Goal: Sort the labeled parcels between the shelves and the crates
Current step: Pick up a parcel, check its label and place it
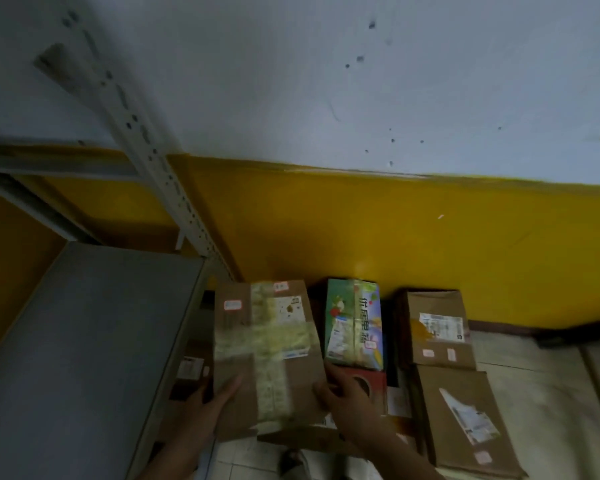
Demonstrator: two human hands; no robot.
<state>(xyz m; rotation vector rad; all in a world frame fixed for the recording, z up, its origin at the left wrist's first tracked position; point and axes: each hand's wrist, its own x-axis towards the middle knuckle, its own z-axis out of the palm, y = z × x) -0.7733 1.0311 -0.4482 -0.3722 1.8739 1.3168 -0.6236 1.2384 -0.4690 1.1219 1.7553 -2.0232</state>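
A large brown cardboard parcel [267, 355] crossed with yellowish tape and bearing small labels is held between both hands above the floor pile. My left hand [218, 398] presses its left side and my right hand [343, 393] grips its right edge. Behind it to the right stands a green printed box [354, 323] with a label. Two more brown parcels, one labelled near the wall [437, 327] and one closer [464, 420], lie on the right. A red box [374, 382] is partly hidden under my right hand.
A grey metal shelf [83, 341] fills the lower left, its perforated upright [173, 188] rising against the yellow and white wall. A small labelled parcel [191, 368] sits between the shelf and the held parcel. Tiled floor [541, 375] shows on the right.
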